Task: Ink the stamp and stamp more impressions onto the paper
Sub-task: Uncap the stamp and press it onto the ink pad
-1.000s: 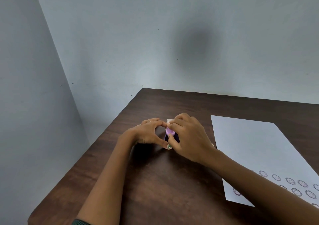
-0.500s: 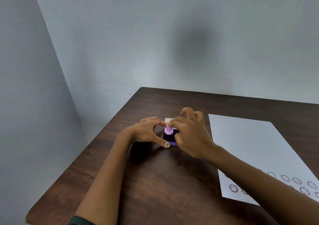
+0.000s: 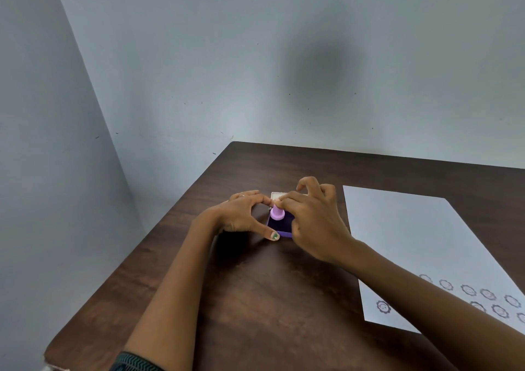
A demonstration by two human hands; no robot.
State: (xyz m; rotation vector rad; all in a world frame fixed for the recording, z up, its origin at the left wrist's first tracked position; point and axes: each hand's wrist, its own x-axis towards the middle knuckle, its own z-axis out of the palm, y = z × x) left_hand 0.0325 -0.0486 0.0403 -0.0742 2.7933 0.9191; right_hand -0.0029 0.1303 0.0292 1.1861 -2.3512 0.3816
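A small pink stamp [image 3: 277, 213] stands upright on the dark purple ink pad [image 3: 281, 224], near the pad's far left corner. My right hand [image 3: 314, 223] pinches the stamp's top with thumb and forefinger, the other fingers raised. My left hand [image 3: 244, 214] rests on the table and holds the pad's left side between forefinger and thumb. The pad's open white lid [image 3: 275, 195] shows just behind the fingers. A white paper [image 3: 412, 240] lies to the right, with several round flower-shaped impressions [image 3: 383, 306] along its near edge.
The dark wooden table [image 3: 255, 299] sits in a corner of pale blue walls. Its left edge and near left corner are close to my left forearm. My right forearm crosses the paper's near left corner.
The stamp now stands lower on the pad. My right fingers spread and lifted, leaving a two-finger pinch. The view shifted slightly, so the paper appears further right.
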